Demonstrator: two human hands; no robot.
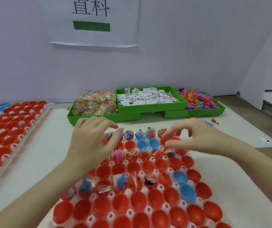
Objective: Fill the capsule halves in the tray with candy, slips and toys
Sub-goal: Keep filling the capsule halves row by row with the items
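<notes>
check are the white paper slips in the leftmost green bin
No, the white paper slips fill the middle green bin; the leftmost holds wrapped candy.

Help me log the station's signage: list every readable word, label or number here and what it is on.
"置料": large black characters on the paper sign, top edge cropped, so the first character is uncertain.
Green bar beneath: no readable text.
White slips in the middle green tray: black print too small to read.
</notes>
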